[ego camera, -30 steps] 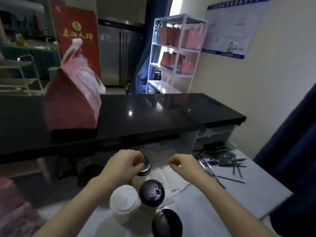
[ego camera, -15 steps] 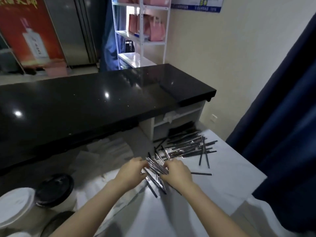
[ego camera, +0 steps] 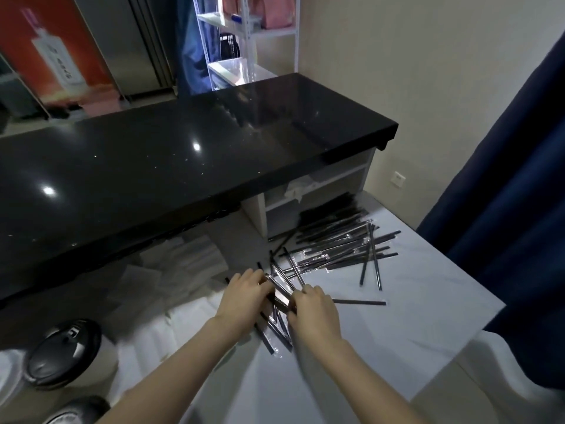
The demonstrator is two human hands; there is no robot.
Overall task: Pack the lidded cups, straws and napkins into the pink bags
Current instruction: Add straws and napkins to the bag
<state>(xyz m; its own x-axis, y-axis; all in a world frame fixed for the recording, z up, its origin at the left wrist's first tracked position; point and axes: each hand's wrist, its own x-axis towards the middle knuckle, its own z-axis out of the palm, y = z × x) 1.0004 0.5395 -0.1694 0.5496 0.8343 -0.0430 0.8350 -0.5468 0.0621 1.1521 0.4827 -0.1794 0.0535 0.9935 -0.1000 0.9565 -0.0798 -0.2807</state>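
Nearest, bottom left: black-lidded cups (ego camera: 62, 353) on white table (ego camera: 397, 332). Mid-table: left hand (ego camera: 244, 296) and right hand (ego camera: 315, 310) closed on bundle of wrapped straws (ego camera: 279, 296) from either side, fingers curled, pinching it. Beyond, left: napkins (ego camera: 183, 264) spread flat. Beyond, right: loose straw pile (ego camera: 336, 249). Then black counter (ego camera: 183, 154). Far back: pink bags (ego camera: 275, 10) on white shelf (ego camera: 287, 32).

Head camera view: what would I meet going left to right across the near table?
Black-lidded cup → napkins → left hand → straws gripped between both hands → right hand → blue curtain.
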